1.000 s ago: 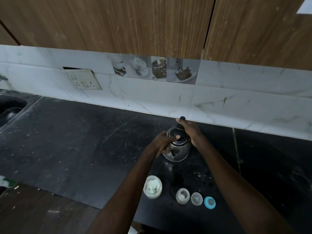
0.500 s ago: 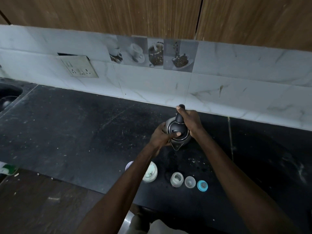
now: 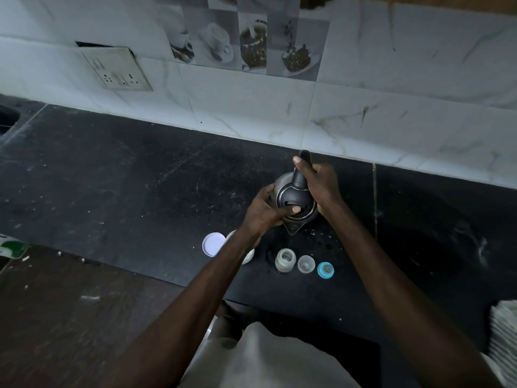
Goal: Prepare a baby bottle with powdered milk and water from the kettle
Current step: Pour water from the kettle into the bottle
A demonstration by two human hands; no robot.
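A steel kettle with a black lid stands on the black counter, spout toward me. My right hand grips its black handle. My left hand holds the kettle's left side, thumb lying on the lid. In front of the kettle stands the open baby bottle, and to its right lie a clear cap and the blue ring with the teat. The milk powder tub is mostly hidden under my left forearm, and its white lid lies to its left.
A marble-tiled wall with a socket plate runs behind the counter. A sink edge shows at far left. A stack of white things sits at the lower right. Dark wood floor lies below the counter's front edge.
The view has tilted down and moved closer. Both hands stay on the kettle, which now sits with its spout turned toward the bottle. The white lid has come into sight.
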